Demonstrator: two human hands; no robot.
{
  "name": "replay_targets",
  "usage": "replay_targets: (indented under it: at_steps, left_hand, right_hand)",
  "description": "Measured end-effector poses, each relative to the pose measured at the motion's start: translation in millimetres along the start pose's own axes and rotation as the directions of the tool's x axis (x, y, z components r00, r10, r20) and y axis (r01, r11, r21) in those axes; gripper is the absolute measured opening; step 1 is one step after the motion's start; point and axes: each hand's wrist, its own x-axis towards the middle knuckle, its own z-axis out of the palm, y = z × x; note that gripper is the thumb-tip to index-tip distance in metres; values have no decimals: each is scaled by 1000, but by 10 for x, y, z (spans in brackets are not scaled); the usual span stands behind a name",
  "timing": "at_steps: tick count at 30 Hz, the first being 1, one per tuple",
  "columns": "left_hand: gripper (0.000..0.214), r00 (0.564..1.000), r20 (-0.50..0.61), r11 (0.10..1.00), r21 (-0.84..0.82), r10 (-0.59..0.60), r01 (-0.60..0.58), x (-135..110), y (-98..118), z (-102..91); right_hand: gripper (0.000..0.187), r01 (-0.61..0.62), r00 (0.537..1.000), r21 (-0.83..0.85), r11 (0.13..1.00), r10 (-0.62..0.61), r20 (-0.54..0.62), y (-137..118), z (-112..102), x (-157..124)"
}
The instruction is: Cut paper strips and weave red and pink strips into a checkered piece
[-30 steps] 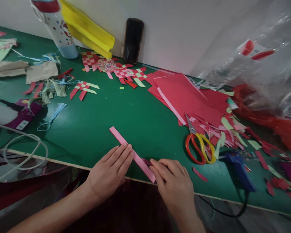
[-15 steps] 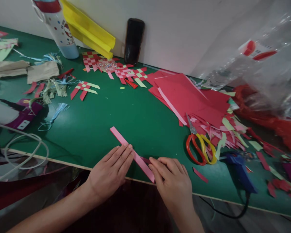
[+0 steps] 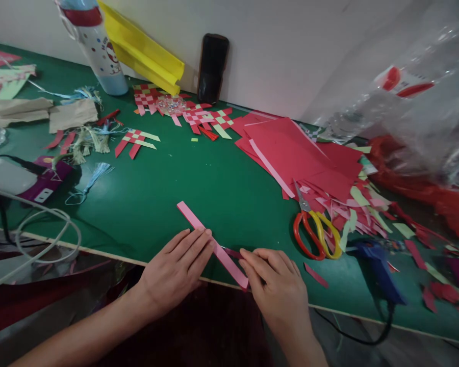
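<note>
A long pink paper strip (image 3: 199, 225) lies slantwise on the green table (image 3: 199, 173) near its front edge. My left hand (image 3: 176, 272) lies flat with fingers stretched out, its fingertips pressing on the middle of the strip. My right hand (image 3: 277, 290) rests at the strip's near end, fingers curled down onto the paper there. A darker red strip (image 3: 231, 252) peeks out between the two hands, partly under the pink one.
Red and yellow scissors (image 3: 315, 229) and a blue glue gun (image 3: 377, 267) lie to the right. A pile of red paper (image 3: 294, 153) and scraps fills the right side. Woven paper pieces (image 3: 137, 140), a bottle (image 3: 97, 48), yellow paper (image 3: 145, 48) and a phone (image 3: 213, 69) stand behind.
Both hands have stayed on the pink strip, with hardly any movement. The camera view has tilted slightly.
</note>
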Motion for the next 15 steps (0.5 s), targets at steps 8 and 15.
replay_targets:
  at_steps: [8,15]
  left_hand:
    - [78,997,3,996,-36,-81,81,-7,18,-24]
    - [78,998,40,999,22,-39,38,-10,-9,5]
  right_hand:
    - [20,-6,1000,4,1000,6,2,11,-59,-61]
    - [17,10,1000,9,1000,-10,-1,-35,-21,-40]
